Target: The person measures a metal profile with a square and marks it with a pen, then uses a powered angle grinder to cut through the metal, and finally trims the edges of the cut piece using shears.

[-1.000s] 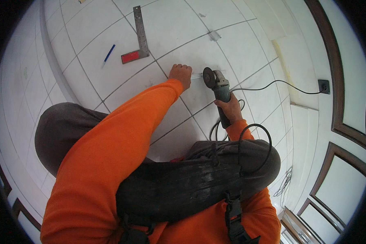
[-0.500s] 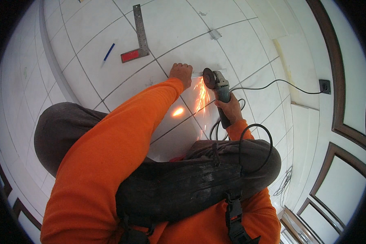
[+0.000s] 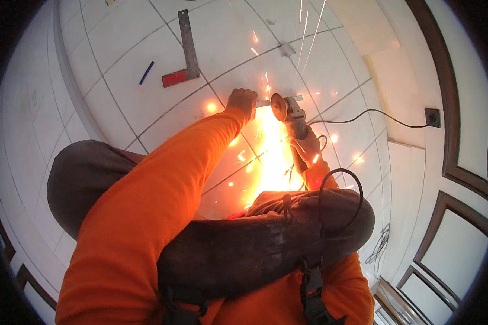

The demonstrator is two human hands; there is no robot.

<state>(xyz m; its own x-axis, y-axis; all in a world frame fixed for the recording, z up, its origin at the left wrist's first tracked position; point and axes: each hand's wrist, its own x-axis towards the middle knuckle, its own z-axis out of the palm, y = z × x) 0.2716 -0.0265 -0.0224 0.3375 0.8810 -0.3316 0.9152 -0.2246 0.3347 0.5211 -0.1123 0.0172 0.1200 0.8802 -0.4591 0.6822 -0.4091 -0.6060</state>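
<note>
My right hand (image 3: 307,145) is wrapped round the body of an angle grinder (image 3: 294,120). Its round disc (image 3: 279,106) meets a thin, pale metal strip (image 3: 293,98) just above the floor. A bright stream of sparks (image 3: 271,154) pours from the disc toward my right knee, and stray sparks fly outward. My left hand (image 3: 242,101) is closed round the strip's left end, close beside the disc. Glare hides part of the grinder's lower handle.
A try square (image 3: 188,49) with a red-marked stock lies beyond my left hand, a blue pen (image 3: 146,72) to its left. The black power cord (image 3: 363,112) runs to a wall socket (image 3: 432,117) at right. Coiled cable (image 3: 382,244) lies by the right wall.
The sparks have grown from a thin spray into a broad, glaring stream, with some now flying to the far side. Both hands stay almost in place.
</note>
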